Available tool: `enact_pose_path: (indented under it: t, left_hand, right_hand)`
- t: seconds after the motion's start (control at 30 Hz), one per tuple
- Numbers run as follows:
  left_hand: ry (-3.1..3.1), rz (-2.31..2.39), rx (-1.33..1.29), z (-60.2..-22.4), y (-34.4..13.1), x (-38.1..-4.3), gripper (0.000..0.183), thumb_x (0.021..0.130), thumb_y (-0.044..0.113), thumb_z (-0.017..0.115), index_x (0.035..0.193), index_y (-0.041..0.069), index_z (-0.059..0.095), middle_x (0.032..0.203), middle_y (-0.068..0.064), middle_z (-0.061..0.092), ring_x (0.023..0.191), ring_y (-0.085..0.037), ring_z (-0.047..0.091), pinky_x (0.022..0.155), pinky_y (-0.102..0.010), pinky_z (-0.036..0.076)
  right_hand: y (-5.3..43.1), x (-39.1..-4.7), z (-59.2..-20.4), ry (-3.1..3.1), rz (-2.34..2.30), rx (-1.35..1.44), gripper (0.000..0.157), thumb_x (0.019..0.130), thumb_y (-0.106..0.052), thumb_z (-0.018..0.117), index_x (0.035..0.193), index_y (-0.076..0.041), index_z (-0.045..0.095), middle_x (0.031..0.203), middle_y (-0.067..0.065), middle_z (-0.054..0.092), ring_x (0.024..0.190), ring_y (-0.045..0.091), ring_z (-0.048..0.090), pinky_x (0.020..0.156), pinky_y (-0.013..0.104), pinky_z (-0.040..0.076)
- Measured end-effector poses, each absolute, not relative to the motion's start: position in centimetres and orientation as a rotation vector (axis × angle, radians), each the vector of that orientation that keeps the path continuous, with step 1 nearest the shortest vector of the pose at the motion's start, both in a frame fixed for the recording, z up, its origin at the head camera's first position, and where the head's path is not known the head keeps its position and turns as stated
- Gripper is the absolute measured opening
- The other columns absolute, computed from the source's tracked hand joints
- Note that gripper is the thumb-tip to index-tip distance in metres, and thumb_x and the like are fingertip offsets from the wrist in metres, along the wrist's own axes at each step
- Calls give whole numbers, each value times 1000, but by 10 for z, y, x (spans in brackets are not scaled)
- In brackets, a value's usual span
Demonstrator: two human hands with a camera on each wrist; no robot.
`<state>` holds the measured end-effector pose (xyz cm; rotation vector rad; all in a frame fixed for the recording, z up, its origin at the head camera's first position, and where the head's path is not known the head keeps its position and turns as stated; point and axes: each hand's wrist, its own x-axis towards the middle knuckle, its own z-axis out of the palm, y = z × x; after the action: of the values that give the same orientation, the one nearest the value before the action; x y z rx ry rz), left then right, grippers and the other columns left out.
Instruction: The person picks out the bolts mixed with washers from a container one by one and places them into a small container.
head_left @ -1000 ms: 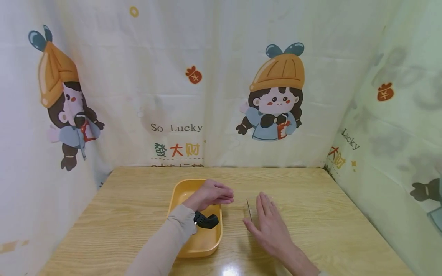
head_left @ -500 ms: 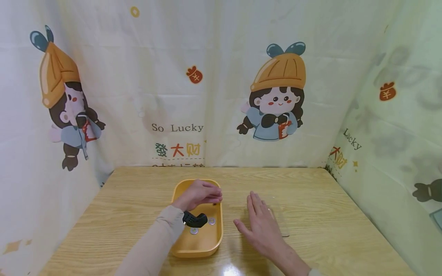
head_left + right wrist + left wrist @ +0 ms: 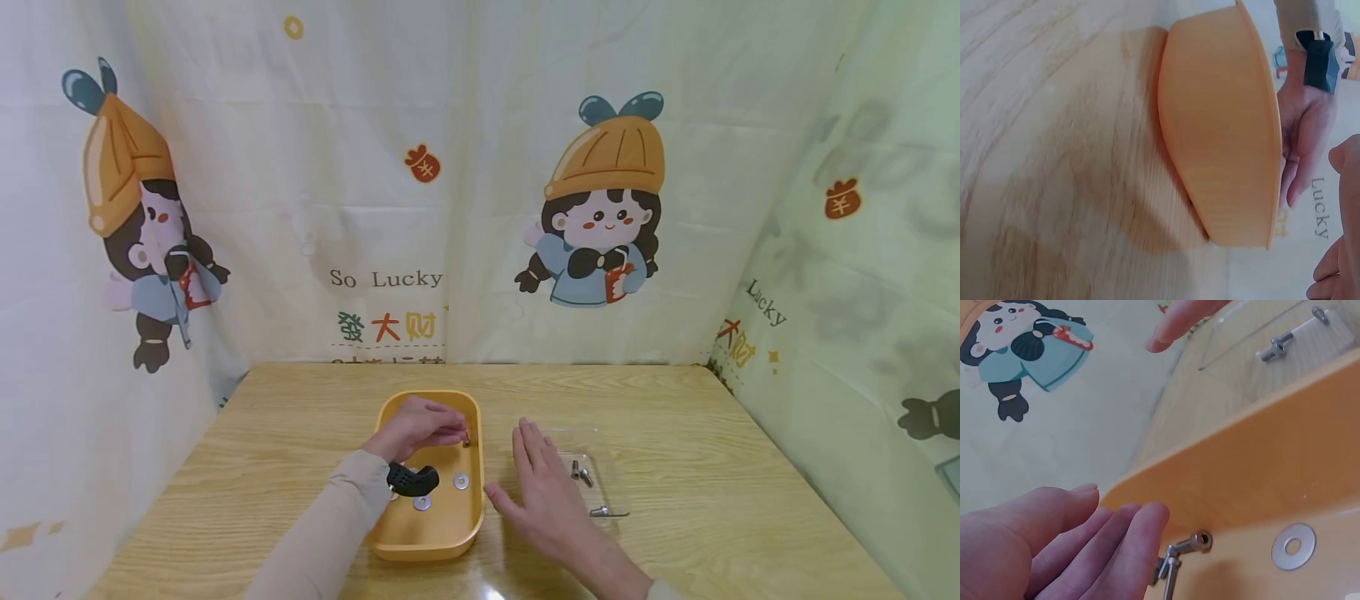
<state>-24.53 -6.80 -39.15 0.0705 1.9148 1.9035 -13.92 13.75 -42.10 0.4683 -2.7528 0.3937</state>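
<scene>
My left hand [image 3: 420, 427] hangs over the far part of the yellow-orange tray [image 3: 480, 508]. In the left wrist view its fingers [image 3: 1125, 556] are gently bent, the thumb stands apart from them, and nothing is held. Just beyond those fingertips, socket-head screws [image 3: 1200, 540] lie in the tray near a flat washer [image 3: 1294, 547]. More washers [image 3: 422, 502] rest on the tray floor. My right hand [image 3: 551, 500] is held with straight fingers and a spread thumb between the tray and a clear plastic container [image 3: 597, 450], partly covering it. Several screws [image 3: 587, 477] lie in the clear container.
The wooden table [image 3: 712, 467] runs back to a printed curtain [image 3: 480, 208], which also closes off both sides. A black wrist band [image 3: 414, 481] on the left arm overlaps the tray in the head view. The tray's raised wall [image 3: 1222, 125] stands beside the right hand.
Both hands have moved left. The left hand has drawn back from the tray's right rim to over its inside. More of the clear container and its screws now shows, as do washers in the tray.
</scene>
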Motion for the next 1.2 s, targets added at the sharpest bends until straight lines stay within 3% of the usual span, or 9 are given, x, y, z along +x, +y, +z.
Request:
enact_pose_path:
  t: [0.4, 0.97, 1.2]
  left_hand:
    - [1995, 1905, -58, -407, -70, -250, 30, 84, 4, 59, 107, -14, 57, 98, -26, 64, 83, -27, 67, 78, -36, 55]
    - [2082, 1871, -146, -423, -54, -252, 24, 85, 2, 55, 105, -12, 59, 95, -25, 65, 77, -23, 67, 78, -36, 56]
    - [2102, 1855, -156, -426, -50, -256, 23, 84, 2, 56, 104, -10, 61, 93, -23, 65, 73, -21, 67, 77, -35, 56]
  right_hand:
    - [119, -137, -427, -2795, 351, 598, 84, 87, -63, 31, 141, 1, 18, 150, 15, 11, 138, 27, 15, 113, 45, 19]
    - [103, -130, -435, -2863, 286, 646, 87, 85, -69, 18, 142, -2, 16, 151, 9, 4, 139, 23, 11, 114, 41, 19]
    - [101, -129, -438, -2844, 274, 650, 84, 87, -65, 26, 143, -3, 14, 152, 9, 4, 139, 22, 11, 114, 41, 20]
